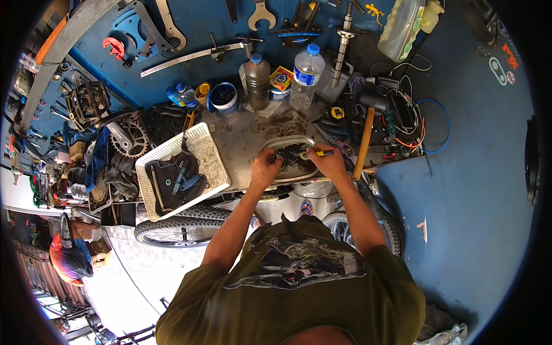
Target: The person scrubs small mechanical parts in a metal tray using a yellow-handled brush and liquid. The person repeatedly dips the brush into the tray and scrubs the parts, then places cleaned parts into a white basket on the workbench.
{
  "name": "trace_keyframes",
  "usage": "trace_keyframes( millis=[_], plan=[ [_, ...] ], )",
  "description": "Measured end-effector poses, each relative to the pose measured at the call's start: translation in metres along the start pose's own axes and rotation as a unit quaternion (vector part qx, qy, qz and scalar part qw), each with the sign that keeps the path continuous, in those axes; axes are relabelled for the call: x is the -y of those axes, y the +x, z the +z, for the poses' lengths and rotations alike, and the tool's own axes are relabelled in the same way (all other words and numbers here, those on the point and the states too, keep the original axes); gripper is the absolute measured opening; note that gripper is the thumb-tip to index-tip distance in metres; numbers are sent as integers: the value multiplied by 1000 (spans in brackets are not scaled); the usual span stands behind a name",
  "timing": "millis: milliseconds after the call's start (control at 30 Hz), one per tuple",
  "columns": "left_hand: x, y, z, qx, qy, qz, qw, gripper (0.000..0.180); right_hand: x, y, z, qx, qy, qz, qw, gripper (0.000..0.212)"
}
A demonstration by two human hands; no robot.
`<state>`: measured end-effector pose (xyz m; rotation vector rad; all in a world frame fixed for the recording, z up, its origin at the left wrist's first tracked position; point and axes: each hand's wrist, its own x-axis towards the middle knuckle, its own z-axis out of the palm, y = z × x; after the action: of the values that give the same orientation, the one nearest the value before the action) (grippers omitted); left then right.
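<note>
Both my hands are over a shallow oval metal tray (315, 171) at the front of the workbench. Its inside is dark with grime or liquid, and small dark parts (292, 152) lie in it. My right hand (329, 162) is closed around a slim tool with a yellow-and-black handle (325, 153). The tool's other end points left over the tray, too small to make out clearly. My left hand (265, 167) is at the tray's left side with its fingers curled together. Whatever it pinches is dark and cannot be made out.
A white plastic basket (219, 167) with a dark cloth and tools stands left. Bottles (256, 80) and a blue-and-white tub (224, 99) line the back. A wooden handle (364, 144) lies right. Bicycle wheels (178, 232) are below the bench. Another person (68, 259) is far left.
</note>
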<state>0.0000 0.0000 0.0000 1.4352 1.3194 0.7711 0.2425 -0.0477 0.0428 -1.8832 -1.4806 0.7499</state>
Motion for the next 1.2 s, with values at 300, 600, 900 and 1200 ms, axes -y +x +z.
trace_keyframes(
  millis=[300,600,900,1200],
  plan=[
    [-5,-5,0,-62,93,103,988,22,61,-7,37,-43,247,-111,962,25],
    [-16,-13,-3,-69,76,123,987,28,62,-2,11,-52,173,-96,979,28],
    [-28,-14,-6,-32,79,55,995,30,45,-5,26,-58,154,-103,981,30],
    [-32,-13,-7,-47,97,93,990,28,46,-8,17,-63,125,-65,988,30]
  ],
)
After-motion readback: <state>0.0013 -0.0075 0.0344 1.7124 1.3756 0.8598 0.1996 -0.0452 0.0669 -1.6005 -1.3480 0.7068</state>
